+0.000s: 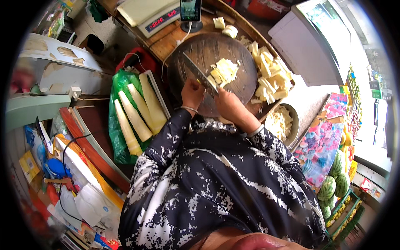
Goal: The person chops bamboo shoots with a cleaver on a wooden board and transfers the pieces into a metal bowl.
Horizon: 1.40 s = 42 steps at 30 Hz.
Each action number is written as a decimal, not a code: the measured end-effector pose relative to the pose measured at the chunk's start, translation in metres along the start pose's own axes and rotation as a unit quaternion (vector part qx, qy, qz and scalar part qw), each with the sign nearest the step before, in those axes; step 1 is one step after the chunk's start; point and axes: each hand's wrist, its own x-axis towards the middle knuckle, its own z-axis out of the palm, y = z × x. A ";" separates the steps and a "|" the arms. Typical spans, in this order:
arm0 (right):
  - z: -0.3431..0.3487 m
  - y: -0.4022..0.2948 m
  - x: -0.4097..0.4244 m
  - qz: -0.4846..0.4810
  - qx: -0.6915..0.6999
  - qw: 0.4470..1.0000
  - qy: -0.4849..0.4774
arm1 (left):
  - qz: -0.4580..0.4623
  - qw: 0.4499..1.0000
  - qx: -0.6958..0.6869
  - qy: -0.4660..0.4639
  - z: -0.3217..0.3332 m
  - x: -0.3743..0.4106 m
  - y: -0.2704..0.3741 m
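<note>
My right hand (229, 101) grips a kitchen knife (198, 70) by its handle. The blade points away to the upper left over a round wooden chopping board (184, 75). Curled beside the blade is my left hand (192, 93), its fingertips near a small yellowish bit; whether they pinch it is unclear. A pile of pale chopped vegetable, probably bamboo shoot (225, 72), lies on the board beyond the knife. Larger cut pieces (272, 75) are heaped at the board's right. Peeled whole bamboo shoots (136, 117) rest on a green plastic bag (117, 150) to my left.
A metal pot (295, 117) of cut strips stands near my right forearm. Behind the board are a digital scale (159, 23) and a phone (190, 11) on a stand with a white cable. Watermelons (326, 187) lie at far right; clutter (84, 187) fills the left.
</note>
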 end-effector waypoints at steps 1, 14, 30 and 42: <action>0.000 0.000 0.001 -0.009 -0.020 1.000 -0.015 | -0.002 1.000 0.013 0.002 -0.001 -0.002 0.001; 0.031 -0.002 0.029 0.104 0.068 0.990 0.062 | -0.014 0.999 -0.039 0.033 -0.002 0.007 -0.009; -0.004 -0.008 -0.014 0.132 0.127 0.983 0.033 | -0.053 0.996 -0.059 0.027 0.000 0.007 0.004; 0.009 0.007 0.006 0.047 0.059 0.997 0.002 | -0.059 0.997 -0.040 0.025 -0.003 0.008 0.003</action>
